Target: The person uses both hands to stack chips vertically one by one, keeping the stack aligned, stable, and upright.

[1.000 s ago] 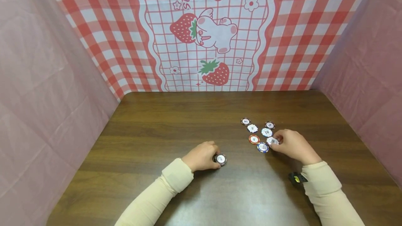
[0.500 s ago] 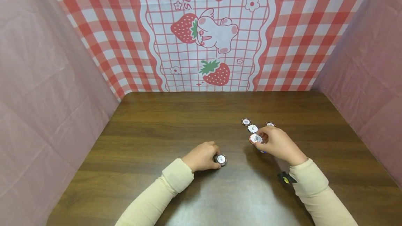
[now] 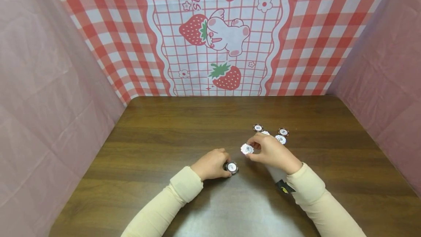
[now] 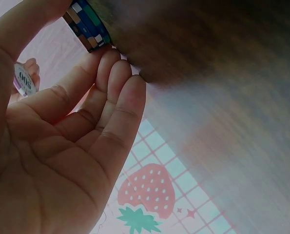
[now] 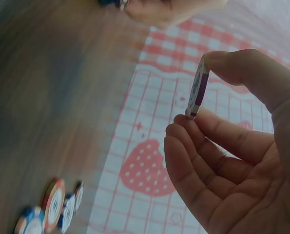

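Note:
My left hand (image 3: 212, 164) holds a small stack of poker chips (image 3: 232, 168) on the table, thumb and index finger at its sides. The top chip is dark with a white centre marked 100; blue, green and brown edges show below it in the left wrist view. Off the table, my right hand (image 3: 276, 153) pinches a white poker chip (image 3: 247, 149) marked 500 between thumb and fingertips. Seen edge-on in the right wrist view, that chip (image 5: 198, 90) has purple edge patches. It is up and to the right of the stack.
Beyond my right hand lie two dark chips (image 3: 258, 127), a white 10 chip (image 3: 281, 139) and a partly covered white chip (image 3: 265, 133). The right wrist view also shows a red chip (image 5: 53, 204) and a blue chip (image 5: 31, 222). A checked strawberry cloth (image 3: 227, 77) hangs behind the table.
My right hand has picked the white 500 chip out of the loose group and carried it left toward the stack. The left hand has stayed put, holding the stack.

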